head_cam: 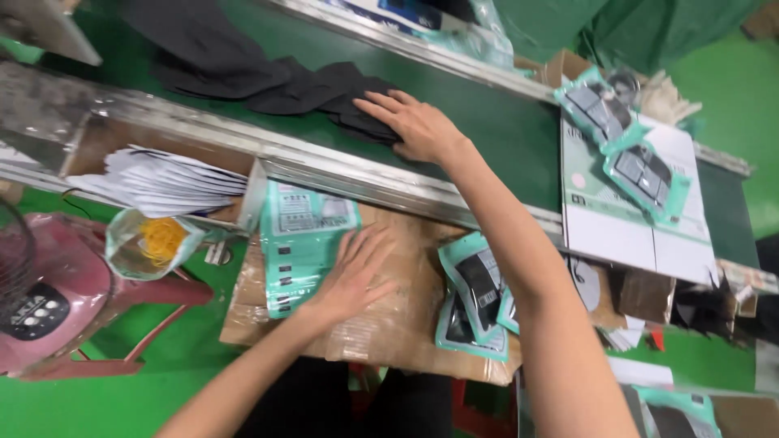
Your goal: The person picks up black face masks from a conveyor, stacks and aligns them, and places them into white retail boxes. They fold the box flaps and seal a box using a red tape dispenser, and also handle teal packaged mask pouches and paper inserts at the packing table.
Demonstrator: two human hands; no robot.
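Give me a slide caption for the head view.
Right hand on black cloth on the green belt; left hand flat by teal pouches on cardboard.

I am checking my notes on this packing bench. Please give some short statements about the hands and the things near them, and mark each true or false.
1. The right hand lies on black fabric pieces on the green belt. True.
2. The left hand holds scissors. False: it rests flat, fingers spread, on the stack of teal pouches.
3. The pouches lie on brown cardboard. True.
4. The clear bag holds blue buttons. False: something yellow.
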